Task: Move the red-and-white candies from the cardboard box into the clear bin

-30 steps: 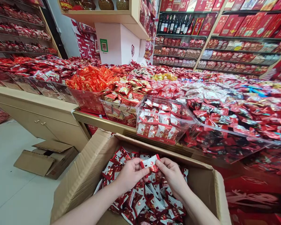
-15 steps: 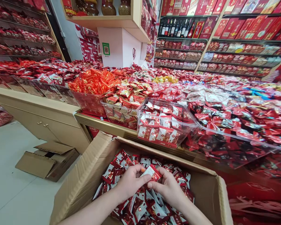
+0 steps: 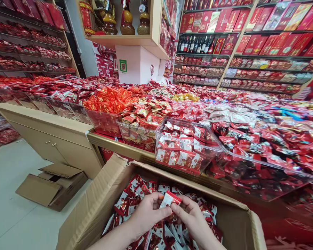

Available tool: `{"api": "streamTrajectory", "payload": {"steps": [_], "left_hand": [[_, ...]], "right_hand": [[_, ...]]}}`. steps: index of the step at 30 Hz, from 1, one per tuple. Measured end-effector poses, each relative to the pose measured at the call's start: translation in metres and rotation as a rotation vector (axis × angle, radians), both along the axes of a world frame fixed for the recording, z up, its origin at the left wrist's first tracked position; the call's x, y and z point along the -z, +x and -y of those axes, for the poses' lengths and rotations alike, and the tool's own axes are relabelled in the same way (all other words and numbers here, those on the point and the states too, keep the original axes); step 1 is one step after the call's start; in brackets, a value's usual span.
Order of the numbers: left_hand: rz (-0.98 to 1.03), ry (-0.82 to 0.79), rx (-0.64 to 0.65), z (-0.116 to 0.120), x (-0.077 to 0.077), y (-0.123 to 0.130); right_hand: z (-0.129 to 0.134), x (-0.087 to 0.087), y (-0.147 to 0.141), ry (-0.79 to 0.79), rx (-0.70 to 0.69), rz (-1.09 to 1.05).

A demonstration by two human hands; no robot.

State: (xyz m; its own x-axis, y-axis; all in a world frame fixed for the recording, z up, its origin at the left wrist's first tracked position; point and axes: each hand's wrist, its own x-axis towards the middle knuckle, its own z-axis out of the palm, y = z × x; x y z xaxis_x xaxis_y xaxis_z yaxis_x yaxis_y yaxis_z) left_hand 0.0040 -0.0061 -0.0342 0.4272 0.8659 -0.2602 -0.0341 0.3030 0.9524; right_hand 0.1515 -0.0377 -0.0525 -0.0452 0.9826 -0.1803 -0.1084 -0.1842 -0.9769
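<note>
Holding up one wrapped packet [image 3: 170, 198] between left hand [image 3: 152, 210] and right hand [image 3: 187, 211], just above a heap of similar ones. Looks small and pillow-shaped, mostly white on the upper face, edged in red along the top, and tilted. Partly covered low down by the thumbs. Half curled on the left, with thumb at the lower corner and fingers along the side; closed in a pinch on the right, with thumb pressed to the face. Cannot make out the fingertips behind.

Below and around both hands, piled loose packets [image 3: 122, 202] in matching red and white, partly hidden by hands and forearms. Surrounded by a deep open carton [image 3: 88, 211], with its far wall standing between the hands and the counter edge [image 3: 143, 149]. Beyond that wall, straight ahead, a clear bin [image 3: 178, 159] with red-and-white packets; left of it, a durian bin [image 3: 137, 135] and orange-red packets [image 3: 111, 99]; to the right, red-and-black sweets [image 3: 250, 146]. On the floor, well left of the hands, a smaller box [image 3: 54, 189] with flaps spread.

Glossy, creased film on the wrappers; stiff, see-through plastic with slanted walls on the bins; matte brown cardboard, wrinkled at the left side, on the carton.
</note>
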Motion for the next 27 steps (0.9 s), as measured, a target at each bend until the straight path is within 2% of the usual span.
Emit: {"api": "streamTrajectory", "payload": {"steps": [3,8,11,13,15,16,19,20,21,23,25,27], "left_hand": [[0.022,0.006,0.075,0.000,0.003,0.002],[-0.131,0.038,0.079,0.001,0.005,0.000],[-0.118,0.071,0.103,0.000,-0.001,0.000],[-0.089,0.099,0.180,-0.001,-0.003,0.000],[-0.150,0.113,0.296,0.000,0.005,-0.001],[-0.248,0.123,0.346,0.001,0.013,-0.002],[-0.618,0.201,0.470,0.010,0.045,-0.008],[-0.647,0.215,0.544,0.013,0.056,-0.010],[-0.656,0.229,0.614,0.015,0.065,-0.012],[-0.632,0.268,0.717,0.017,0.078,-0.014],[-0.614,0.291,0.746,0.016,0.082,-0.015],[-0.626,0.293,0.724,0.013,0.081,-0.016]], "right_hand": [[0.000,0.002,0.000,0.015,0.056,0.015],[-0.001,0.000,0.005,0.077,0.070,0.164],[0.001,-0.008,0.007,0.180,0.069,0.325],[0.003,-0.021,0.010,0.294,0.098,0.459],[0.005,-0.045,0.015,0.495,0.125,0.565],[0.005,-0.061,0.018,0.611,0.140,0.602],[-0.005,-0.121,0.029,0.877,0.240,0.709],[-0.013,-0.142,0.032,0.920,0.306,0.750],[-0.024,-0.160,0.035,0.941,0.370,0.784],[-0.049,-0.189,0.039,0.926,0.395,0.837],[-0.077,-0.204,0.041,0.853,0.304,0.899],[-0.101,-0.208,0.041,0.765,0.182,0.985]]}}
